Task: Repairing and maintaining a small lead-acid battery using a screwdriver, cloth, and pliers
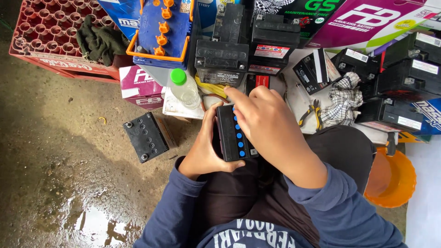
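At frame centre, the left hand point(202, 154) wraps the small black battery point(233, 134) to steady it; right hand point(266, 121) fingers press narrowly on its blue caps point(238, 136).

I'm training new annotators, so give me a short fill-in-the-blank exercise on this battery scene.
1. The left hand grips a small black battery whose top carries a row of ____ caps.
2. The right hand rests on the battery's ____.
3. The clear bottle has a ____ cap.

Missing words: blue; top; green
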